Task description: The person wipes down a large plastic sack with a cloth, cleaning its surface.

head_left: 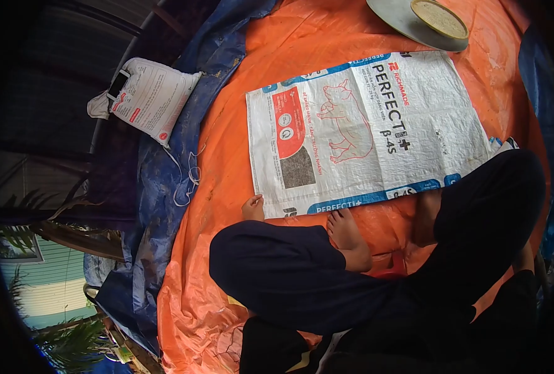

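Note:
A flat white woven feed sack, printed with a pig outline and "PERFECT+" lettering, lies spread out in front of me. My left hand is at its near left corner, with the fingers closed on the edge; the knee hides the wrist. Behind my raised right knee my right hand is out of sight, and only a bit of the right arm shows. A crumpled part of the sack sticks up beside that knee.
Orange tarpaulin covers the ground, with blue tarpaulin along the left. A stuffed white sack carrying a dark phone-like object stands there, its string trailing. A round tray on a grey lid-like disc is at the back. My bare foot touches the tarpaulin.

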{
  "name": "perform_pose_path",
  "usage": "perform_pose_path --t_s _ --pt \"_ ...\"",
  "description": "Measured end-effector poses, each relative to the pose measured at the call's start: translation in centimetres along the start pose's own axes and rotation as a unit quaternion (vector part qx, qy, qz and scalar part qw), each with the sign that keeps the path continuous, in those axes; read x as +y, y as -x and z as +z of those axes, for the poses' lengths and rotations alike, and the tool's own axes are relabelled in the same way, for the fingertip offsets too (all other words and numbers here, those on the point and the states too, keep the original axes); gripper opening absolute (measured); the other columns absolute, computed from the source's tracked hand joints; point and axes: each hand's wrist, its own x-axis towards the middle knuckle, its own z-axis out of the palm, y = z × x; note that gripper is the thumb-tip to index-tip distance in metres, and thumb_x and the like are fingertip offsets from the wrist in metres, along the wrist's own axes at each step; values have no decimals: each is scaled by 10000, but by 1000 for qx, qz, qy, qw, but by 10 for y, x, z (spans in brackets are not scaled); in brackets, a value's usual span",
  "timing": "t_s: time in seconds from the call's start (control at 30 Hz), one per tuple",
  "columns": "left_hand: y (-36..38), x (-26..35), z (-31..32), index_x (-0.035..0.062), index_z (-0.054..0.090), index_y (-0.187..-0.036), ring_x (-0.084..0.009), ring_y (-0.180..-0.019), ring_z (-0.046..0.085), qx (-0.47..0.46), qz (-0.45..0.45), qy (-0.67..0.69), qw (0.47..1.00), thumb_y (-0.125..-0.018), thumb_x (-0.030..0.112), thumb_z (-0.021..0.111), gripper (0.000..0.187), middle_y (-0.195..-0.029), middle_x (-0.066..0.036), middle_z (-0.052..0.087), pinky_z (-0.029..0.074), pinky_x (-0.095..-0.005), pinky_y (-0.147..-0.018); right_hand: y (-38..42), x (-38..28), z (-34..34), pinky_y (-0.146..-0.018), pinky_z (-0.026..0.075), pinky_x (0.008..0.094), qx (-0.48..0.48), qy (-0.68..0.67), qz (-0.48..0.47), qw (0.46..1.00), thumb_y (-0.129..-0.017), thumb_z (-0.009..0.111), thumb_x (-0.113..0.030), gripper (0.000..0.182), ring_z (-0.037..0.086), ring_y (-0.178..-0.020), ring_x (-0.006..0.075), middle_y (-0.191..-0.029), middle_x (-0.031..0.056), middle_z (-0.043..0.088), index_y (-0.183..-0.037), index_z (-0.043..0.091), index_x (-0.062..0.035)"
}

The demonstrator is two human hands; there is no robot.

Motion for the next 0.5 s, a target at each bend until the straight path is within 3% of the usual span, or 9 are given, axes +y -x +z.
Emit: perform_pose_path --t_s 0.23,0.3,0.37,0.43,0.5 --pt "-5 -7 8 -14 723 -1003 -66 -619 508 -4 23 2 1000 -859 37 713 152 -747 0 619 413 -227 -577 -5 -3 0 -1041 349 517 10 3 -11 1000 -817 733 -247 662 342 -1308 416 -1447 177 305 -1384 412 -127" --pt "1 -5 3 -17 712 -1005 -62 -686 558 -45 -8 38 998 -871 37 707 145 -816 -17 657 440 -222 -614 -16 -8 -7 -1045 346 523 13 1 -25 1000 -814 736 -253 677 335 -1316 422 -1457 179 296 -1392 405 -131" --pt "-3 -15 1 -5 675 -1092 -133 -779 644 -86 7 -13 996 -862 34 692 235 -893 -85 699 486 -264 -684 -3 -8 -4 -1049 343 530 14 12 -34 999 -812 739 -259 691 327 -1324 428 -1466 182 287 -1400 398 -134" --pt "2 -16 -1 24 642 -1147 -172 -870 613 -108 31 -72 991 -859 94 698 301 -982 -106 658 465 -319 -744 -5 -11 0 -1053 340 537 14 14 -39 999 -809 742 -265 706 320 -1332 433 -1476 184 278 -1408 391 -138" --pt "18 0 -11 52 609 -1201 -212 -961 581 -45 73 -136 987 -857 154 704 371 -1072 -127 617 443 -374 -805 -5 -11 -1 -1058 337 543 18 16 -41 999 -807 745 -271 720 312 -1340 439 -1486 187 269 -1416 384 -141"
